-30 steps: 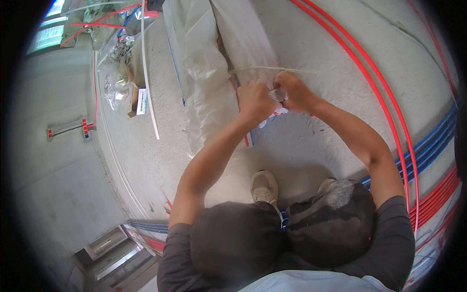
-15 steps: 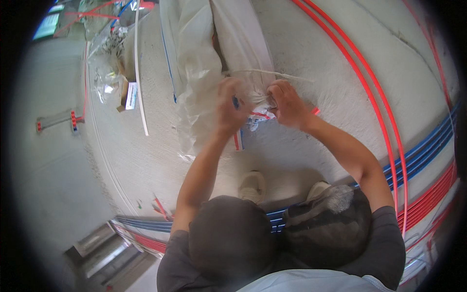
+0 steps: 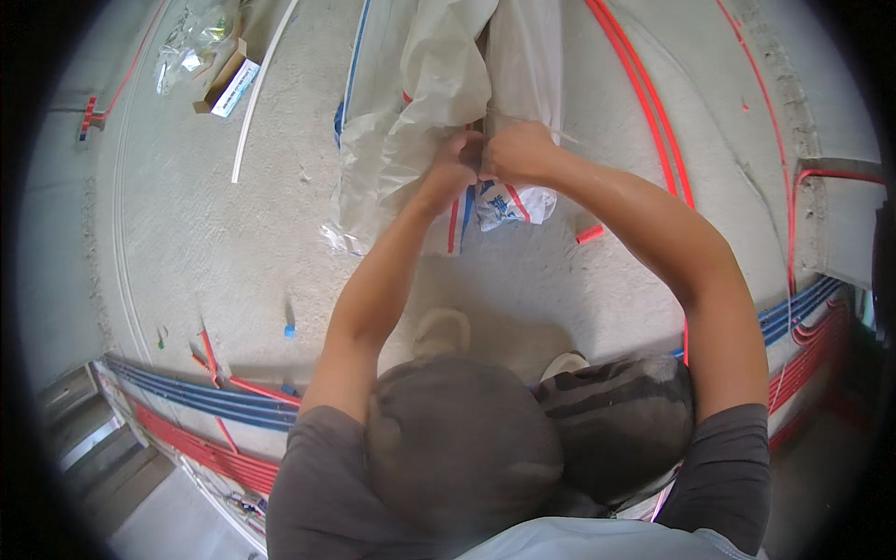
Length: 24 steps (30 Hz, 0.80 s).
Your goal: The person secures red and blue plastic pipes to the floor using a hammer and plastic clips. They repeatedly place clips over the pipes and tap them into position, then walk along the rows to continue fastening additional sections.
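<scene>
Two long whitish plastic sleeves lie side by side on the floor and run away from me. At the near end of the right sleeve, my right hand is closed in a fist around its gathered neck. Below the fist, the sleeve's crumpled end with red and blue print spreads out. My left hand is just to the left, fingers curled towards the same neck; what they pinch is hidden. Its wrist lies over the edge of the looser left sleeve. A thin pale cord shows faintly beside my right wrist.
Red pipes run along the floor at right. A short red pipe piece lies near the sleeve end. Blue pipes cross by my feet. At left are a white strip, an open carton and clear plastic wrap.
My view has shifted, with the sleeves now higher in the picture. My hands have drawn closer together at the neck. The sleeve's printed end now shows more fully below my right hand.
</scene>
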Each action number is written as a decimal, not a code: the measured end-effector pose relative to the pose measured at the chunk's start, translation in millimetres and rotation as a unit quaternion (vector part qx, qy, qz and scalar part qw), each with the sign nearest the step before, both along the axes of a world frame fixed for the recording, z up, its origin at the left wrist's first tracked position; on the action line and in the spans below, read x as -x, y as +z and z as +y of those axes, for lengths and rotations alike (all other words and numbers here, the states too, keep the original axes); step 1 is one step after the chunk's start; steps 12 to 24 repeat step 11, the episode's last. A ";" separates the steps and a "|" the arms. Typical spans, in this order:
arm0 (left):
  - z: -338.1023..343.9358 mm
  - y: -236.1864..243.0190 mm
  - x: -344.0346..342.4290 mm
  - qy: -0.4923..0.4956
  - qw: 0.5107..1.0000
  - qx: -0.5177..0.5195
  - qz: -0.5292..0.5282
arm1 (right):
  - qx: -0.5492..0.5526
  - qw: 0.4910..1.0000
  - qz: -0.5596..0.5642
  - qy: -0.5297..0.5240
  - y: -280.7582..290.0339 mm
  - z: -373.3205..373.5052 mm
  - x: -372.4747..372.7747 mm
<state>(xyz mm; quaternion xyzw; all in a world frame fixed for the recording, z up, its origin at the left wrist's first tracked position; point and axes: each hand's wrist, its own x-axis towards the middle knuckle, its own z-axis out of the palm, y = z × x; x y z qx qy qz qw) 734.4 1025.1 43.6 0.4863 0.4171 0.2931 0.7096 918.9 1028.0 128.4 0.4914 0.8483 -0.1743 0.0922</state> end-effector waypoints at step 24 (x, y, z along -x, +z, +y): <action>-30.3 7.7 -10.1 -0.116 0.965 -0.228 0.054 | 0.111 0.961 -0.238 0.082 58.8 -15.7 -0.1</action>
